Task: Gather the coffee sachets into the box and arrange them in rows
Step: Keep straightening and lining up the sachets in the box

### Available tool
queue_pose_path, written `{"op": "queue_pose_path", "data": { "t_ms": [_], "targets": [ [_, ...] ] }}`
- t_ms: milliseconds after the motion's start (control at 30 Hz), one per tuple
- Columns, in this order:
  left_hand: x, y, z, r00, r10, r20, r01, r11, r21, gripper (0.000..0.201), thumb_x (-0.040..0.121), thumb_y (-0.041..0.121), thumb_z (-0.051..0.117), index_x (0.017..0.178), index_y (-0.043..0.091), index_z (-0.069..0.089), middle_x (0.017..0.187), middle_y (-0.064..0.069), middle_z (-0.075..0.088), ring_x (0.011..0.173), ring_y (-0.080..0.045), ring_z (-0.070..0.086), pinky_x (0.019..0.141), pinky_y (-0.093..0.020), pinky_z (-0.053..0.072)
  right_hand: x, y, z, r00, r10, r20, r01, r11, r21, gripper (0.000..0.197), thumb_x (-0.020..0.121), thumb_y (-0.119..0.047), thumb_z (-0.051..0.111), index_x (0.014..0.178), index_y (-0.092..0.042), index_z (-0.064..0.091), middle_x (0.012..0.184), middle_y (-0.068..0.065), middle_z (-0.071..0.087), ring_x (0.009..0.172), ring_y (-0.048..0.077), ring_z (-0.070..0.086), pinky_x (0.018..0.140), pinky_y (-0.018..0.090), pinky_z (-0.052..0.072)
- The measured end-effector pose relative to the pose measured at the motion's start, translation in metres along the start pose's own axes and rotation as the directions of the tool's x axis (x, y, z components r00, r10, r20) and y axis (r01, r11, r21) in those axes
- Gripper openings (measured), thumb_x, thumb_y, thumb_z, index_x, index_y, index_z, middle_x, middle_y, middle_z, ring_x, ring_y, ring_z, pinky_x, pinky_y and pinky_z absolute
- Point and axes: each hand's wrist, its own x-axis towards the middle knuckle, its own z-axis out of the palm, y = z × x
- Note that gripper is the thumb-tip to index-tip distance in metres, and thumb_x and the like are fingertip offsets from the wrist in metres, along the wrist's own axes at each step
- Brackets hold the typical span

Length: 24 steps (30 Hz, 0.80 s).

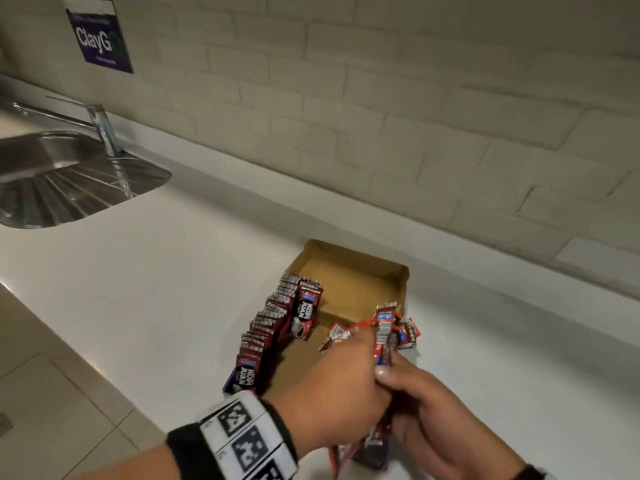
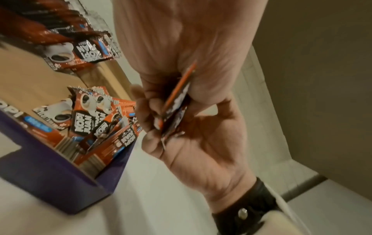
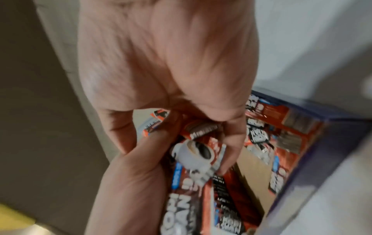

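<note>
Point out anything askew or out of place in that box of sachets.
A few loose sachets lie jumbled at odd angles at the box right side, unlike the upright row along its left wall. Both hands grip a bundle of sachets not yet placed.

White countertop (image 1: 173,289) seen running along tiled wall. Steel sink (image 1: 52,174) with ribbed drainer set into it at far left; tap (image 1: 100,129) mounted at sink's rear edge. Open cardboard box (image 1: 353,271), purple outside and brown inside, placed directly on countertop near front edge, well apart from sink. Box's corner shown resting flat on white surface in left wrist view. Nothing else discerned lying on countertop itself.
</note>
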Motion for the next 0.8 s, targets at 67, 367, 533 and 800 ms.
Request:
{"op": "queue_pose_path", "data": {
  "t_ms": [67, 367, 533, 800],
  "targets": [
    [0.002, -0.002, 0.006, 0.999, -0.029, 0.038, 0.029, 0.999, -0.015, 0.018, 0.088, 0.023, 0.054, 0.106, 0.022, 0.051, 0.094, 0.005, 0.062, 0.078, -0.007, 0.059, 0.066, -0.019, 0.049, 0.002, 0.004, 0.002, 0.995, 0.069, -0.070, -0.063, 0.995, 0.083, 0.061, 0.064, -0.010, 0.068, 0.125, -0.005, 0.070, 0.120, 0.030, 0.070, 0.115, 0.046, 0.065, 0.109, 0.060, 0.042],
    [0.001, -0.003, 0.001, 0.983, -0.068, 0.170, 0.088, 0.989, -0.116, 0.018, 0.093, 0.030, 0.063, 0.099, 0.014, 0.065, 0.089, -0.006, 0.068, 0.085, -0.027, 0.063, 0.078, -0.036, 0.053, 0.011, 0.013, 0.002, 0.964, 0.210, -0.164, -0.150, 0.935, 0.321, 0.046, 0.082, -0.010, 0.047, 0.120, 0.006, 0.067, 0.112, 0.037, 0.067, 0.098, 0.049, 0.069, 0.088, 0.063, 0.056],
    [-0.011, -0.007, -0.008, 0.992, -0.060, 0.109, 0.074, 0.988, -0.134, 0.023, 0.090, 0.028, 0.057, 0.109, 0.034, 0.069, 0.114, -0.002, 0.073, 0.107, -0.019, 0.067, 0.100, -0.040, 0.051, 0.015, 0.010, -0.008, 0.970, 0.126, -0.210, -0.055, 0.946, 0.318, 0.048, 0.074, 0.001, 0.053, 0.120, 0.007, 0.066, 0.111, 0.035, 0.069, 0.093, 0.045, 0.071, 0.085, 0.057, 0.059],
    [-0.017, -0.004, -0.021, 0.993, 0.107, 0.055, -0.112, 0.987, 0.111, 0.046, 0.097, 0.012, 0.057, 0.137, 0.034, 0.060, 0.139, 0.015, 0.059, 0.127, 0.003, 0.048, 0.101, 0.003, 0.026, 0.020, 0.002, -0.006, 0.940, 0.024, -0.340, 0.061, 0.970, 0.237, 0.039, 0.080, 0.002, 0.062, 0.118, 0.006, 0.068, 0.108, 0.029, 0.073, 0.088, 0.041, 0.075, 0.088, 0.053, 0.058]
  ]
}}
